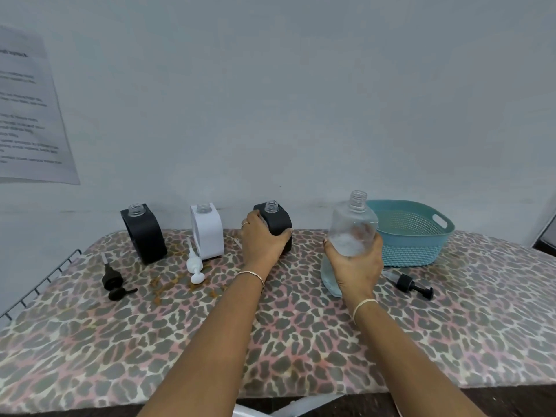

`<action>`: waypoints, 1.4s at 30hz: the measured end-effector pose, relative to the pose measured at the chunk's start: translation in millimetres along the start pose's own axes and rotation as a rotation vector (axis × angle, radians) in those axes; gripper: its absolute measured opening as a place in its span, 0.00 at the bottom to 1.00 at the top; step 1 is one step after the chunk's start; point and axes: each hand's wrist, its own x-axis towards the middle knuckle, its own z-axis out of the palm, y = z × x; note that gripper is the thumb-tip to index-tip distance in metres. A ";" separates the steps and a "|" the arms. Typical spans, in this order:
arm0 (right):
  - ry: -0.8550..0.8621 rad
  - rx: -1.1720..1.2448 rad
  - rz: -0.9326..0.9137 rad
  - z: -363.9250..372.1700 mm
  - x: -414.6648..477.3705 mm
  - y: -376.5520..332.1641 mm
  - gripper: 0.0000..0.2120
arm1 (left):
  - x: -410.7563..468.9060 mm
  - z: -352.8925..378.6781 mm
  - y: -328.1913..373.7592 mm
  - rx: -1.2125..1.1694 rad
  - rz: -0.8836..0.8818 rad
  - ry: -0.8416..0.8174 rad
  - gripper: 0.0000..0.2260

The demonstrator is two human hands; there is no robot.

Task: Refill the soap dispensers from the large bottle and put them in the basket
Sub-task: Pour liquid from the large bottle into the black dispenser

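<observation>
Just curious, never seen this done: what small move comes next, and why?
Probably tipping the large bottle in the right hand toward the black dispenser that the left hand grips: both necks are open, and the bottle is upright and holds liquid.

Likely a room in a home: the counter is a padded board in a leopard-print cover, like an ironing board, with a wire rack at its left end. It stands against a white wall where a printed sheet hangs. A plastic basket sits on the counter.
</observation>
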 end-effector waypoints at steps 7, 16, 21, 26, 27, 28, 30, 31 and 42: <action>0.029 -0.044 -0.054 3.9 -0.2 6.9 0.37 | 8.1 24.8 6.2 0.076 -0.102 0.009 0.52; 0.020 -0.068 -0.051 2.2 0.4 8.3 0.39 | -1.9 30.1 13.2 0.098 -0.130 0.013 0.45; 0.008 -0.065 -0.036 1.3 -1.4 5.1 0.39 | -19.4 15.4 11.0 0.035 -0.002 -0.018 0.40; -0.012 -0.070 -0.030 -1.2 -2.2 2.5 0.41 | -49.2 4.5 12.1 -0.058 0.098 -0.083 0.37; -0.018 -0.073 -0.027 -1.6 -2.4 2.2 0.41 | -54.8 3.2 12.4 -0.083 0.112 -0.093 0.37; -0.023 -0.075 -0.022 -1.8 -2.7 2.2 0.42 | -60.1 1.5 12.7 -0.093 0.124 -0.094 0.36; -0.022 -0.071 -0.012 -2.8 -1.7 2.0 0.42 | -68.7 -1.0 12.6 -0.094 0.137 -0.087 0.36; -0.021 -0.065 -0.007 -3.5 -0.8 1.2 0.41 | -72.1 -2.0 12.2 -0.106 0.137 -0.090 0.36; -0.166 -0.226 -0.178 -28.9 6.1 -10.1 0.35 | -83.1 -8.5 13.3 -0.183 0.149 -0.125 0.33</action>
